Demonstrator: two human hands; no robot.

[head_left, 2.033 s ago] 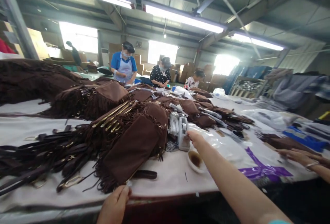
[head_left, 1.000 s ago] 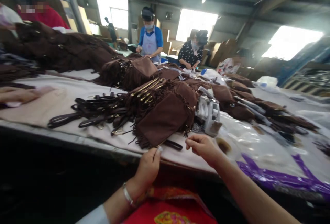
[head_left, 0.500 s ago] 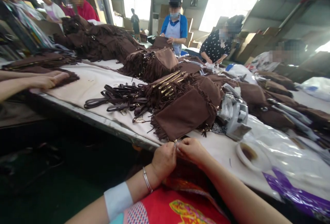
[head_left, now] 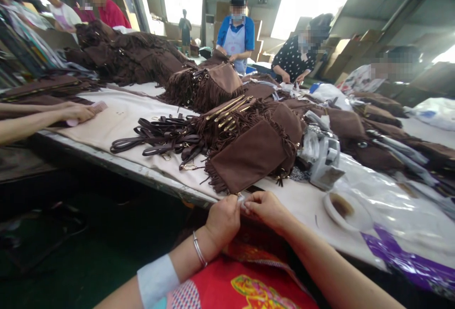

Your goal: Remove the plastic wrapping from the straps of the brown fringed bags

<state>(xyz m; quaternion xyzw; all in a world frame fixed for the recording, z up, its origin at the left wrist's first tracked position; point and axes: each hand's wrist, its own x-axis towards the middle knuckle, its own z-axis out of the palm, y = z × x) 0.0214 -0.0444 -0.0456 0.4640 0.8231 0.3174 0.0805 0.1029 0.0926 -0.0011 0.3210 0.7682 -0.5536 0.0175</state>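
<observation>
My left hand (head_left: 223,219) and my right hand (head_left: 267,208) meet at the table's near edge, fingertips pinched together on a small pale metal piece (head_left: 241,198) at the lower corner of a brown suede fringed bag (head_left: 245,157). What exactly the piece is stays too small to tell. The bag lies on top of a pile of like bags (head_left: 249,114). A bangle sits on my left wrist.
Dark straps with gold buckles (head_left: 156,136) lie left of the bag. A tape dispenser (head_left: 325,159), a small white dish (head_left: 341,207) and clear plastic bags (head_left: 384,200) sit to the right. Another person's hand (head_left: 76,112) rests at far left. Several workers stand across the table.
My right hand drew back from the tape dispenser to the near edge and joined my left hand at the bag's corner. The view swung left and down.
</observation>
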